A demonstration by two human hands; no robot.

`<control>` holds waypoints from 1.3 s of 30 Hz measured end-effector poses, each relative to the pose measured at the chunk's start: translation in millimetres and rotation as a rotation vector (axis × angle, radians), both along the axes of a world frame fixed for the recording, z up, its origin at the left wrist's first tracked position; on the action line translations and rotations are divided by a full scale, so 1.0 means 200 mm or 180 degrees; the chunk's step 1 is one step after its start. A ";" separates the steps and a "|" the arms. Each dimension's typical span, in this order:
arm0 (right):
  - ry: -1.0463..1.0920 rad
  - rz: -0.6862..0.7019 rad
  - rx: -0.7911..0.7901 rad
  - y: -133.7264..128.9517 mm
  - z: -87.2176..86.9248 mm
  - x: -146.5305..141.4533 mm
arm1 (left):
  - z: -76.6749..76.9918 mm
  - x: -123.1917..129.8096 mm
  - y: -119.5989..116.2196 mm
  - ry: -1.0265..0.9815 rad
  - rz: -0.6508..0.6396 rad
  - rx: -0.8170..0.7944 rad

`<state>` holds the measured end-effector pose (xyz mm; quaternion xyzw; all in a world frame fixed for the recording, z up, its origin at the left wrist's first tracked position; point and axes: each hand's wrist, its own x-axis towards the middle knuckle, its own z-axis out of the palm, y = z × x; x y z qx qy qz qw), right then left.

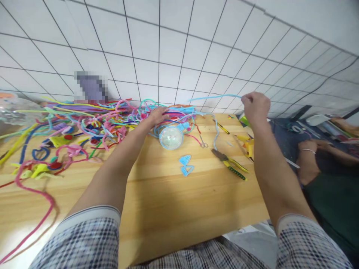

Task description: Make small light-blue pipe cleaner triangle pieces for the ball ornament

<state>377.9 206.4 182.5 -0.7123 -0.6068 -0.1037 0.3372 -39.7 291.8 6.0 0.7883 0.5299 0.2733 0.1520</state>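
Observation:
My right hand (256, 108) is raised above the table's right side, its fingers pinched on one end of a light blue pipe cleaner (218, 96) that stretches out to the left. My left hand (158, 116) rests on the pile of coloured pipe cleaners (117, 116) at the back, fingers spread, apparently holding nothing. Just in front of it sits a round clear dome (171, 138) edged in blue. Nearer to me lie two small shapes of bent blue pipe cleaner (186, 165). Pliers (230, 164) with yellow and black handles lie to their right.
Small scissors (203, 144), a yellow cutter knife (221, 127) and a yellow glue gun (247, 145) lie at the back right. Tangled pipe-cleaner pieces cover the left side, with a long pink one (50, 201) curling forward. Another person's arm (308, 157) is at the far right. A tiled wall (174, 48) stands behind.

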 end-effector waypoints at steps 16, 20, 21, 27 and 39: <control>0.2167 0.2205 -0.0626 -0.93 -0.38 -0.66 | 0.60 0.29 -1.24 -0.2720 -0.0395 -0.0588; 0.2227 0.2453 -0.0745 -1.09 -0.48 -0.76 | 0.49 0.27 -1.36 -0.3433 -0.0236 -0.0928; 0.2205 0.2553 -0.0798 -1.12 -0.50 -0.78 | 0.47 0.26 -1.38 -0.3677 -0.0236 -0.1096; 0.1631 0.3136 -0.0876 -1.22 -0.55 -0.81 | 0.36 0.21 -1.48 -0.4410 -0.0274 -0.1790; 0.1379 0.3405 -0.1028 -1.09 -0.78 -0.83 | 0.13 0.05 -1.40 -0.4682 0.0551 -0.1025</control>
